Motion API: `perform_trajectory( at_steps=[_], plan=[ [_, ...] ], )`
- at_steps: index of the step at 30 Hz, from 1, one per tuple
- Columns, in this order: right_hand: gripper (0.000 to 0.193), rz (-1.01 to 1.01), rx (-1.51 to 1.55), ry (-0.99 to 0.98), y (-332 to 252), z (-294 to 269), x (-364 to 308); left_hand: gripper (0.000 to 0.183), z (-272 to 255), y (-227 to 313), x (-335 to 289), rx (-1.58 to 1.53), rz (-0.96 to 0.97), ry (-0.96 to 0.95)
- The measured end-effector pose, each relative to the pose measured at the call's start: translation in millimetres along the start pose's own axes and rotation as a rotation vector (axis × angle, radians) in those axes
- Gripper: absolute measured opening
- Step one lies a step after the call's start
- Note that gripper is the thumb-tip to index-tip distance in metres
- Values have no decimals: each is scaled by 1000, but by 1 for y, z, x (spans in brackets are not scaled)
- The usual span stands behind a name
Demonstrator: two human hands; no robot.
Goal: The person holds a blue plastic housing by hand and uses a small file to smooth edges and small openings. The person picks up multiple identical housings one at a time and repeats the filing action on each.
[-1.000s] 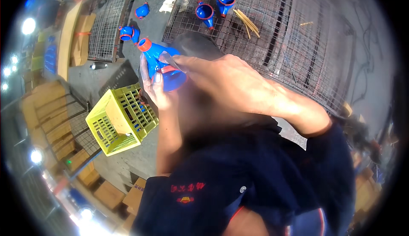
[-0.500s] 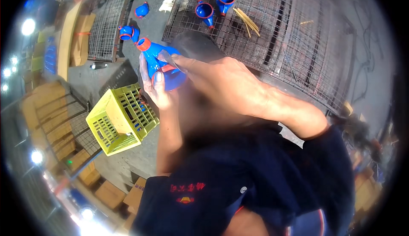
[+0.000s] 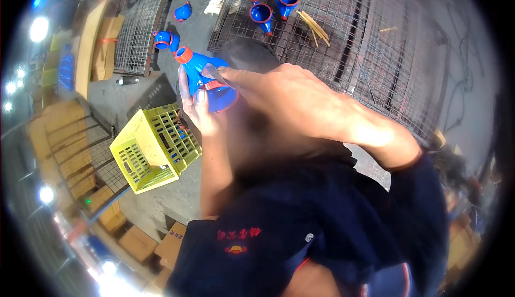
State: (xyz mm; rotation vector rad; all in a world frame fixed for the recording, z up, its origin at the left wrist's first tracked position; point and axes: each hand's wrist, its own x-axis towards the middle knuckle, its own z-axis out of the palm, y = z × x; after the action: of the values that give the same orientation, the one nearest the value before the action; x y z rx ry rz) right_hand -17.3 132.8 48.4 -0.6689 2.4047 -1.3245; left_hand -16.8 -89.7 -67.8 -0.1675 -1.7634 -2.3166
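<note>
My left hand [image 3: 205, 119] is closed round a glossy blue pipe fitting [image 3: 197, 63] with red rims, its thumb on the near side and its fingers along the left. The fitting is tilted, one narrow red-rimmed mouth at the upper left and a wider end toward me. From the right, my right hand [image 3: 295, 101] reaches over it, pinching a thin, greyish flat piece [image 3: 211, 72] against the fitting's blue surface. What the piece is made of I cannot tell. The other fingers of my right hand are mostly hidden under its back.
Two blue fittings [image 3: 261, 12] and several thin yellowish sticks [image 3: 314, 27] lie on a wire-mesh rack [image 3: 343, 34] ahead. More blue fittings [image 3: 183, 12] sit on the floor beside it, near pale gloves [image 3: 217, 2]. A yellow plastic crate [image 3: 144, 152] stands at left.
The whole view has shifted slightly. Both hands keep their hold on the fitting and the thin piece, with my right forearm a little farther right.
</note>
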Motion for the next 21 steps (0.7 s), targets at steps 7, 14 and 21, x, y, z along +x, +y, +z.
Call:
perform_trajectory(
  at_steps=[7, 14, 21],
  plan=[
    [40, -8, -21, 86, 4, 18, -2, 73, 4, 2, 2, 36, 12, -32],
    [41, -61, 61, 204, 16, 41, -1, 73, 6, 8, 0, 15, 1, -7],
    [44, -188, 386, 697, 34, 64, 21, 87, 18, 13, 2, -6, -24, 100]
  ],
)
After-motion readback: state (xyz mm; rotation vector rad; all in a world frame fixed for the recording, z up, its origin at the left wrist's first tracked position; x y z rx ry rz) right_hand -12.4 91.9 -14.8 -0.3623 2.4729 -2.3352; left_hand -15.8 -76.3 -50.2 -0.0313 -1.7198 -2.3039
